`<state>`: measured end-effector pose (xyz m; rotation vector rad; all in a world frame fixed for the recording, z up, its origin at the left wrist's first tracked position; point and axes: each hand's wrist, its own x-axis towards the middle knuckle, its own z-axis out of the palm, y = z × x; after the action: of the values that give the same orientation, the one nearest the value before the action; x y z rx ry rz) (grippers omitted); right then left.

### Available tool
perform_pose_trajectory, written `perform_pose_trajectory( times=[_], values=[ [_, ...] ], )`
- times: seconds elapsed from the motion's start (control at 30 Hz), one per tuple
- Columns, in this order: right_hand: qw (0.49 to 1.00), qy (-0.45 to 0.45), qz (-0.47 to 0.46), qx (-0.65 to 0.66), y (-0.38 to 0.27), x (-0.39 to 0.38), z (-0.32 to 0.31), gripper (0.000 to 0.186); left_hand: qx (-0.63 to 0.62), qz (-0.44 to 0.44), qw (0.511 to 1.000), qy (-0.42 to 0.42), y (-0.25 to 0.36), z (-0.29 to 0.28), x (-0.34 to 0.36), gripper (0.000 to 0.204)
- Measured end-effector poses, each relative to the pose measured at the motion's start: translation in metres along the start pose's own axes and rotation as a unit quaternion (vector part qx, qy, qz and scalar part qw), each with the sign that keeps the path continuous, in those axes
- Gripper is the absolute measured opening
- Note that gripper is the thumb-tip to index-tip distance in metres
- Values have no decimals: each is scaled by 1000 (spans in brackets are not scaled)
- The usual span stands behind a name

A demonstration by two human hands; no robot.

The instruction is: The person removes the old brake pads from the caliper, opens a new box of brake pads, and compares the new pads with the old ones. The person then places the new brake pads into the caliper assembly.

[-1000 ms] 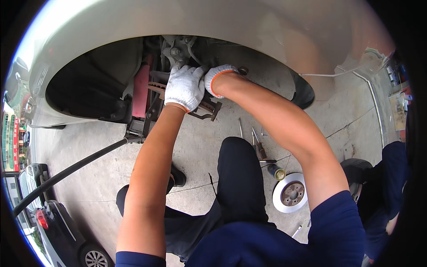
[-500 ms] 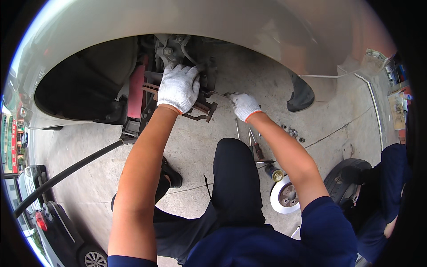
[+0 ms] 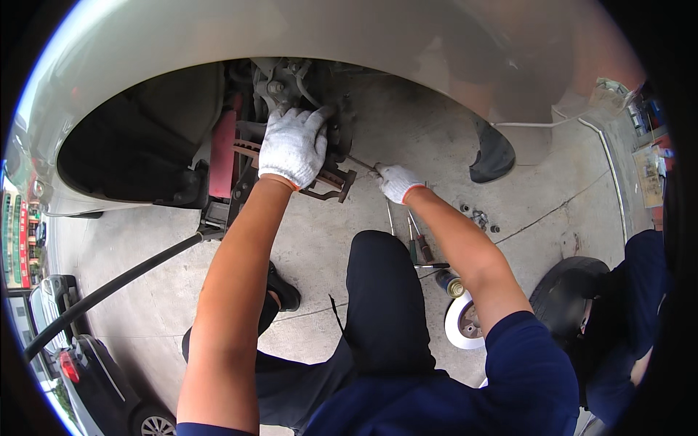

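Under the wheel arch, my left hand [image 3: 293, 149], in a white knit glove, lies over the middle of a brownish brake caliper bracket [image 3: 338, 186]. Its fingers bend over the far side of the part, so the fingertips are hidden. Suspension parts [image 3: 275, 86] show just beyond the hand. My right hand [image 3: 398, 182], gloved the same way, is closed around the near end of a thin metal rod-like tool [image 3: 361, 164]. The tool's far end reaches in beside the bracket and hub, where its tip cannot be made out.
The pale car fender [image 3: 349, 29] arches overhead. A red jack [image 3: 222, 149] stands left, its long black handle [image 3: 109, 289] slanting toward me. Right of my knee lie screwdrivers [image 3: 424, 247], small metal parts [image 3: 478, 216], a can [image 3: 451, 283], a brake disc [image 3: 458, 324] and a tire [image 3: 563, 291] beside another person [image 3: 632, 312].
My right hand has moved slightly toward me and to the right, swinging the tool's near end with it. My left hand has stayed on the bracket.
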<state>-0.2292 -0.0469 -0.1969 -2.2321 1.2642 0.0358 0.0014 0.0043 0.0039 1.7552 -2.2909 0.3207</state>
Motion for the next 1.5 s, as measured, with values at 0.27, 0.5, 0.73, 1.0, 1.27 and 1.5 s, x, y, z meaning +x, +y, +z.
perform_pose_trajectory(
  times=[0.27, 0.5, 0.73, 1.0, 1.27, 1.5],
  values=[
    [948, -203, 102, -224, -94, 8, -128, 37, 18, -16, 1000, 15, 0, 6, -1, 43],
    [972, -124, 81, -185, -87, -21, -130, 34, -5, 8, 1000, -2, -6, 0, -5, 42],
    [994, -21, 55, -91, -35, -32, -62, 31, 3, 3, 1000, -14, -5, -2, -5, 42],
    [994, 104, 12, 15, -11, 2, 33, 24, 17, 0, 1000, -16, -9, 2, -8, 42],
    [990, 132, -23, 40, -1, 35, 70, 21, 21, -17, 999, -34, -7, -1, -8, 41],
    [988, 125, -40, 77, 22, 51, 79, 26, 12, -11, 999, -32, -1, -3, 1, 40]
  ],
)
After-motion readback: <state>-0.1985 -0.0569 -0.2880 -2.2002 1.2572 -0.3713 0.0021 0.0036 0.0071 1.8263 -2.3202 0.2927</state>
